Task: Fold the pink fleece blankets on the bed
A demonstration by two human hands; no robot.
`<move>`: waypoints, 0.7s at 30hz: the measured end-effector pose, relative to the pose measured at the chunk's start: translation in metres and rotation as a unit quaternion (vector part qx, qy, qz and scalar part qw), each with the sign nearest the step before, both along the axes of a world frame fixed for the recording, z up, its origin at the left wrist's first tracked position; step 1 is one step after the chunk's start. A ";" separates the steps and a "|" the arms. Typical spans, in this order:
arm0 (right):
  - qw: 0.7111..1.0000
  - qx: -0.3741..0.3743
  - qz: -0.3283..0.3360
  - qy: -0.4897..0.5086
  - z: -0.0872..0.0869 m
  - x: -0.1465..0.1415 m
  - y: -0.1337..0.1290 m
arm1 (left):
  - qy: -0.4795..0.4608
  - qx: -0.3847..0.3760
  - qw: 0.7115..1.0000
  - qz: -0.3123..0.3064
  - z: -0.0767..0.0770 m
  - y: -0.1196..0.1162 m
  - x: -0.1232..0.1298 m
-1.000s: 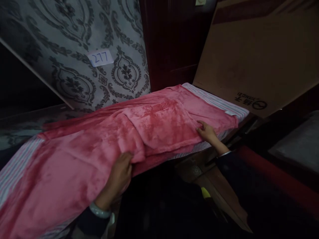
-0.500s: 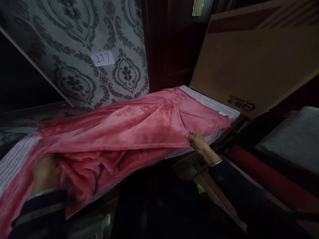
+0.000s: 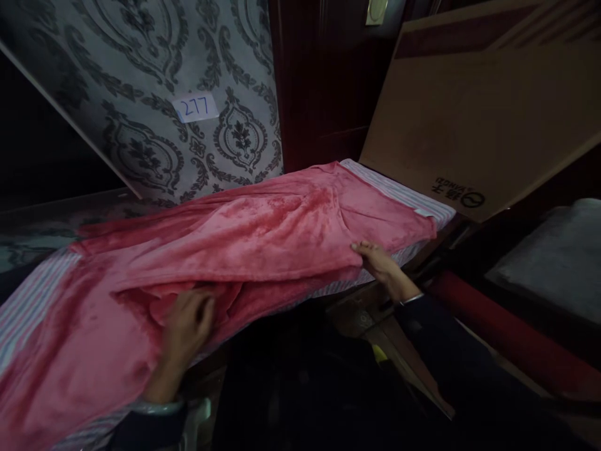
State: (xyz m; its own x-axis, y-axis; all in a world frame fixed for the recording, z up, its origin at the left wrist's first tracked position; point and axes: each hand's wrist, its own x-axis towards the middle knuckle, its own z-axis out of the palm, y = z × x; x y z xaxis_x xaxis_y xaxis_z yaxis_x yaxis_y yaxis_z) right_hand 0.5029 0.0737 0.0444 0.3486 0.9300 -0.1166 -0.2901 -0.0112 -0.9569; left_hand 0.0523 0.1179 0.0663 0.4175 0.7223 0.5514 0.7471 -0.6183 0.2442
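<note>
A pink plush blanket (image 3: 244,235) lies along a narrow surface over a striped sheet (image 3: 42,285), with its top layer folded over. At the right end of the fold, my right hand (image 3: 378,260) pinches the blanket's front edge between thumb and fingers. My left hand (image 3: 188,319) is at the front, by the opening under the folded layer. Its fingers look curled against the pink fabric but are smeared by motion, so I cannot tell whether they grip it.
Patterned wallpaper (image 3: 141,147) with a paper label reading 277 (image 3: 196,107) rises behind. A large cardboard box (image 3: 451,119) leans at the back right, beside a dark red door (image 3: 322,81). To the right lie a red roll (image 3: 507,332) and a grey bundle (image 3: 556,260).
My left hand has moved right from the blanket's left end toward the middle front. The bunched fabric at the front left now lies flatter. My right hand stays at the same edge.
</note>
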 end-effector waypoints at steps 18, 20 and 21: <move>0.987 -0.047 -0.128 -0.090 -0.055 -0.021 -0.037 | 0.185 -0.015 0.982 0.045 -0.020 0.012 0.025; 0.987 -0.067 -0.103 -0.100 -0.050 -0.019 -0.039 | 0.187 -0.029 0.981 0.048 -0.017 0.013 0.026; 0.988 -0.076 -0.087 -0.106 -0.046 -0.017 -0.039 | 0.183 -0.034 0.981 0.051 -0.016 0.013 0.026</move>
